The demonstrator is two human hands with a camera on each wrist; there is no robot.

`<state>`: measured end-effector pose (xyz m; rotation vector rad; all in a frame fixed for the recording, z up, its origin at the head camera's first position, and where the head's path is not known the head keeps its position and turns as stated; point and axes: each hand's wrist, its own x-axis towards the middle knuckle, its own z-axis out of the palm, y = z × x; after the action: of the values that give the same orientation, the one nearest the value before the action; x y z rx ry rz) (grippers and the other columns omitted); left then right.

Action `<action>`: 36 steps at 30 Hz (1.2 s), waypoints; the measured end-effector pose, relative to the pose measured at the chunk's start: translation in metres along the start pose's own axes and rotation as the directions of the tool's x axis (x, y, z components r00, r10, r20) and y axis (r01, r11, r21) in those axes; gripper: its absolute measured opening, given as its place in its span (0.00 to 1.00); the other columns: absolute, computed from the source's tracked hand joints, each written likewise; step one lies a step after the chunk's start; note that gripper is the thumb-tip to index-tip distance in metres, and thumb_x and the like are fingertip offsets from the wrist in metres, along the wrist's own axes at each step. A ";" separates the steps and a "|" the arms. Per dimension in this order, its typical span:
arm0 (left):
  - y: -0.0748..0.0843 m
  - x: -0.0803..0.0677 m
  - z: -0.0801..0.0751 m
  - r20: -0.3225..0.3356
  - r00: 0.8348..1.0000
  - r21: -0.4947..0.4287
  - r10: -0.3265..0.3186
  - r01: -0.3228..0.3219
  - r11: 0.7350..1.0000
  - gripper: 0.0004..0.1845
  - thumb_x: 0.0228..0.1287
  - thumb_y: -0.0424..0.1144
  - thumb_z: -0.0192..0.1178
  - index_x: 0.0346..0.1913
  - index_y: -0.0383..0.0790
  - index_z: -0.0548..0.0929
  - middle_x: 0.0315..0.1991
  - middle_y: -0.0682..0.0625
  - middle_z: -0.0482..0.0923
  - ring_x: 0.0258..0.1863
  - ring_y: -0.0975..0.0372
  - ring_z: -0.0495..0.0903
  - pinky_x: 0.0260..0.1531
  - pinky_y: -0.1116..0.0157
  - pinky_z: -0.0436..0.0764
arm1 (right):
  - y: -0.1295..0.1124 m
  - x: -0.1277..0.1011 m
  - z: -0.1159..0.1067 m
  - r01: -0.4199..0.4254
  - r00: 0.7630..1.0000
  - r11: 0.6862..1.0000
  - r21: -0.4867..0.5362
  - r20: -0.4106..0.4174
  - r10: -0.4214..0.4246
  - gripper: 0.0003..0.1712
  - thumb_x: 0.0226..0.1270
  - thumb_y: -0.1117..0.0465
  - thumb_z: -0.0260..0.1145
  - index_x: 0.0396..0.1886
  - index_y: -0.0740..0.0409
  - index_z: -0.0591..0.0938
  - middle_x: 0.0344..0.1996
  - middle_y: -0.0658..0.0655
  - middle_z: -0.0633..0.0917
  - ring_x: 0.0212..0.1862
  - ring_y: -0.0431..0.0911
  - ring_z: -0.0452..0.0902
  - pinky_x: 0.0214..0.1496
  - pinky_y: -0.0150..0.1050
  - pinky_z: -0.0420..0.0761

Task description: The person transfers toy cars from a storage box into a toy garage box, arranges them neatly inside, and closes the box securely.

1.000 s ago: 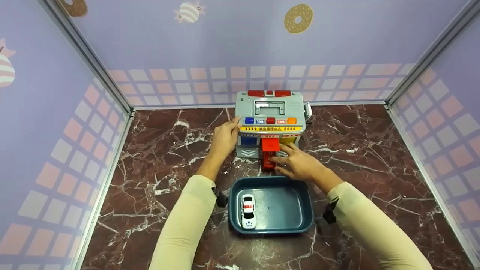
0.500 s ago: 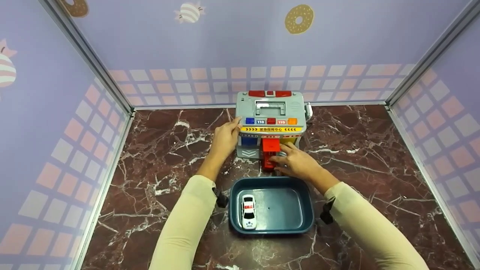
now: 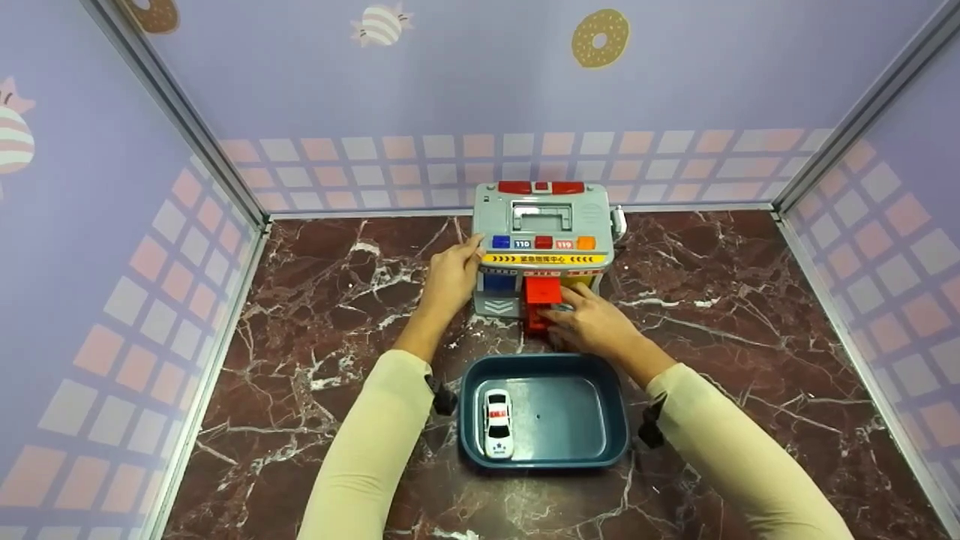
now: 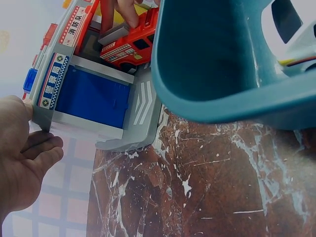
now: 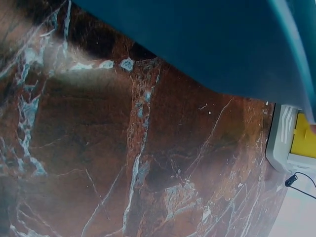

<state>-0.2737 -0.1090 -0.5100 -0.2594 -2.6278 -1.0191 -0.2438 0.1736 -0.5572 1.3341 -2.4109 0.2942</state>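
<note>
On the dark red marble tabletop [image 3: 315, 315], walled by lilac panels [image 3: 375, 82] printed with doughnuts and sweets, stands a grey toy rescue station [image 3: 541, 225]. Left hand [image 3: 450, 279] rests against its left side, fingers straight and together. Right hand [image 3: 592, 322] pinches the red toy fire engine [image 4: 129, 44] at the middle bay. Nearer sits a teal tray [image 3: 600, 442] holding a white police car [image 3: 496, 421].

Counter: dark red-brown marble [image 3: 750, 315] with white veins, glossy.
Walls: lilac panels [image 3: 450, 82] on three sides, a band of pink and white squares along the bottom.
Decorations: a doughnut print [image 3: 596, 37], a striped sweet [image 3: 379, 25].
Corners: grey metal posts [image 3: 180, 124].
Light: even, soft.
</note>
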 end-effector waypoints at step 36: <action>-0.001 -0.001 0.001 0.001 1.000 -0.007 0.000 0.000 1.000 0.19 0.76 0.45 0.57 0.65 0.45 0.82 0.56 0.44 0.86 0.59 0.49 0.84 0.61 0.52 0.81 | 0.004 -0.017 -0.003 -0.081 0.987 0.995 0.064 0.146 0.071 0.25 0.70 0.57 0.69 0.66 0.48 0.81 0.66 0.59 0.74 0.61 0.60 0.73 0.65 0.56 0.76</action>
<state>-0.2735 -0.1090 -0.5118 -0.2616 -2.6260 -1.0280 -0.2382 0.1899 -0.5613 1.3365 -2.5976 0.3154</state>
